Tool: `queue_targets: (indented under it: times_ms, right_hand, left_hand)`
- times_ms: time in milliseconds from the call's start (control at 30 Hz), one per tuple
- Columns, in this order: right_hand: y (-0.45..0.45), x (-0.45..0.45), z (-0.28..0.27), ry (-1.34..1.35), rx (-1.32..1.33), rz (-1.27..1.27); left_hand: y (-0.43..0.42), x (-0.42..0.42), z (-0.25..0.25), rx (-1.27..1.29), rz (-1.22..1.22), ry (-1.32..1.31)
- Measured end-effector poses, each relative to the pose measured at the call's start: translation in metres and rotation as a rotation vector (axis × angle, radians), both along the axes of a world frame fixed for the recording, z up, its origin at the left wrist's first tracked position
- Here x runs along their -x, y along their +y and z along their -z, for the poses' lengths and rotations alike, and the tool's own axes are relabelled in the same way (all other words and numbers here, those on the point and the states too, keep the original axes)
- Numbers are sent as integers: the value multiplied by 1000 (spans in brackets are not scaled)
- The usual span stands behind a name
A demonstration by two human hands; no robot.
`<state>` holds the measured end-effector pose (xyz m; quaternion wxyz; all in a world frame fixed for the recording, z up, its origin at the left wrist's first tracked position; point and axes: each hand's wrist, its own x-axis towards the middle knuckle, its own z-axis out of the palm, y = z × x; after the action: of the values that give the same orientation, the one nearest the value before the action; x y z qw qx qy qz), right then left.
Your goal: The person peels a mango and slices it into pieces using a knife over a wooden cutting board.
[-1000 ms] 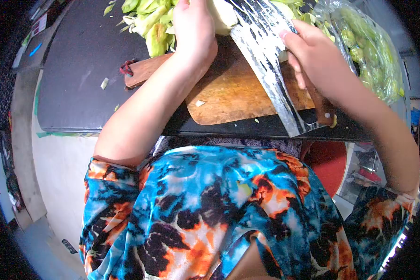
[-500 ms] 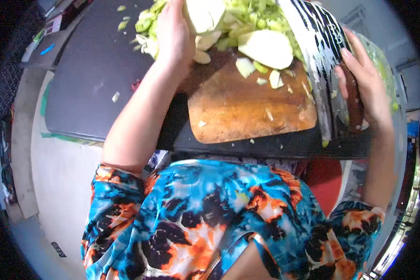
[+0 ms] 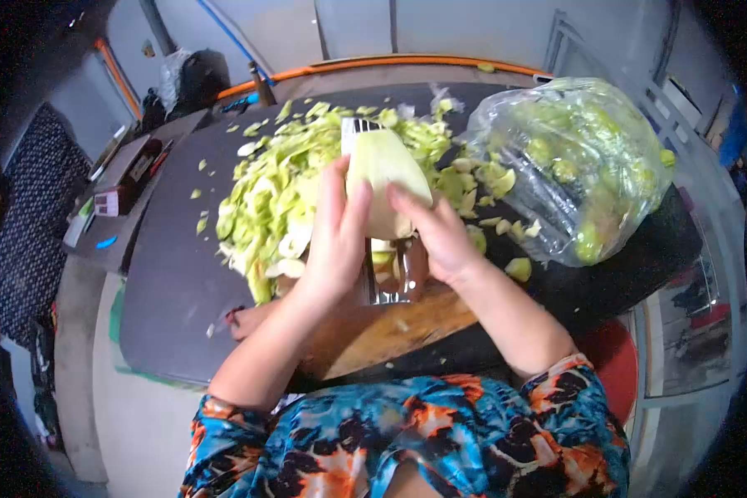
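A pale green peeled vegetable, its kind unclear, is held up in front of me over the cutting board. My left hand grips its left side, the thumb along the near face. My right hand presses its thumb on the vegetable's right side while its fingers, partly hidden, hold the brown handle of a broad cleaver. The shiny blade of the cleaver shows below the vegetable, and its dark-striped end pokes out above. Underneath lies the wooden cutting board, partly covered.
Green peelings are heaped behind and left of the board. A clear plastic bag of green vegetables stands to the right on the dark table. Small scraps lie scattered about. A red stool is below the table's right edge.
My view has risen to take in more of the table. The right hand has brought the cleaver leftward to the vegetable, and both hands now meet around it.
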<state>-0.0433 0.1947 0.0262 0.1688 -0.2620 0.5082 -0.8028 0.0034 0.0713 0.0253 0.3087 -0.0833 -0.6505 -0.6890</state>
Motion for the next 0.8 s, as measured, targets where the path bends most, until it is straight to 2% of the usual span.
queue_targets:
  times_ms: [100,200,333,400,433,500,533,567,667,733,800]
  right_hand:
    - [1,6,7,-64,76,-3]
    - [-2,7,10,-42,69,62]
    - [1,-5,-1,91,78,52]
    - [15,-6,-13,170,43,95]
    - [25,0,-15,212,28,121]
    - [46,21,-12,-116,92,48]
    - [51,33,-12,-148,96,63]
    - [57,49,-7,-170,102,44]
    - [63,73,-2,-195,170,60]
    - [68,79,0,-207,243,17]
    - [67,82,1,-162,166,67]
  left_hand:
    - [1,-25,9,724,-165,-73]
    - [2,-29,11,772,-55,-387]
    - [-2,-31,17,851,-127,-207]
    - [-13,-29,15,405,-152,-261]
    - [-19,-31,8,75,-105,-340]
    - [-30,-29,1,-65,-67,-258]
    - [-40,-29,0,-162,19,-212]
    - [-53,-27,7,-231,165,-124]
    - [-44,-29,-11,-316,142,-102]
    - [-52,-34,-14,-274,224,-114]
    - [-55,-37,-14,-184,198,-165]
